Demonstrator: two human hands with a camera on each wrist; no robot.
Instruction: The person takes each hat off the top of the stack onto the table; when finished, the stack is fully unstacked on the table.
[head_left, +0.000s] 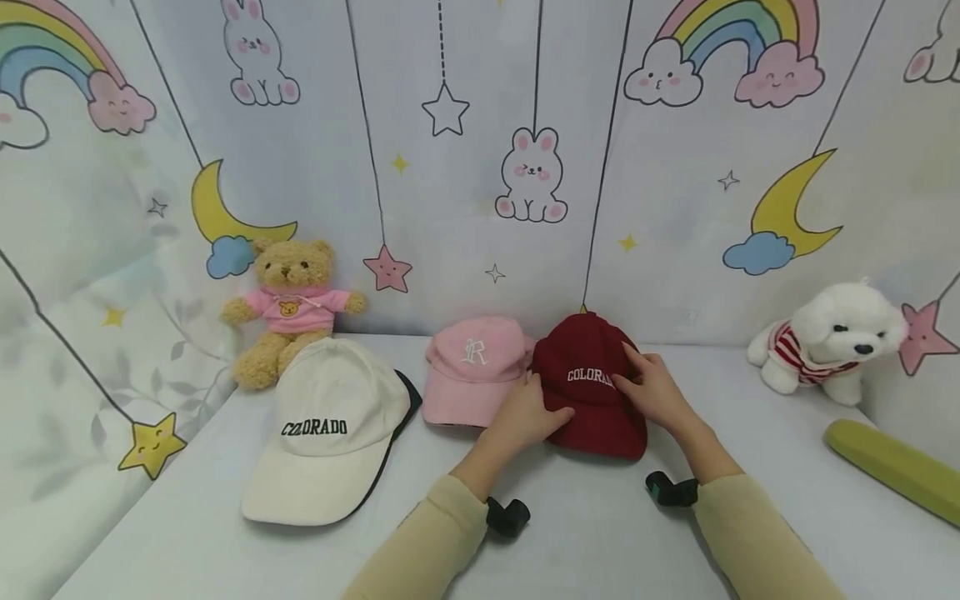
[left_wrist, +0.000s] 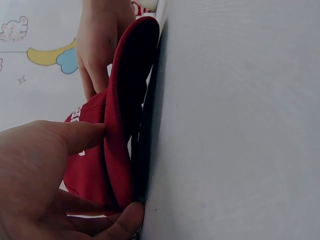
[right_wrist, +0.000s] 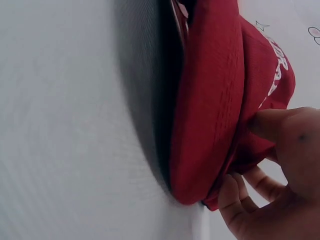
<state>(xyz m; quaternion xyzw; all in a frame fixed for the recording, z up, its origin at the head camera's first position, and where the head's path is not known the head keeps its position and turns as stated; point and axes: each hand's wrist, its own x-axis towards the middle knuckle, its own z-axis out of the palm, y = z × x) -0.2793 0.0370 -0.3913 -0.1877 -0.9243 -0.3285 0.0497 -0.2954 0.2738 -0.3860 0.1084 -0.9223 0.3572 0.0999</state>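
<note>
A dark red baseball cap [head_left: 588, 425] with white COLORADO lettering sits on the white table, its brim toward me. My left hand [head_left: 527, 412] grips its left side; in the left wrist view the thumb [left_wrist: 87, 136] lies on top of the brim and the fingers are at its side edge. At the cap's other side, my right hand [head_left: 660, 392] holds on, with its thumb [right_wrist: 272, 122] against the crown and the fingers curled at the lower edge. Just left of the red cap stands a pink cap [head_left: 468, 375] with a white R, partly behind my left hand.
A cream COLORADO cap [head_left: 337, 417] lies at the left, in front of a teddy bear [head_left: 296, 287] in a pink hoodie. A white plush dog [head_left: 825, 342] sits at the back right, near a long green object [head_left: 892, 467]. A printed backdrop [head_left: 480, 208] rises behind the table [head_left: 592, 542].
</note>
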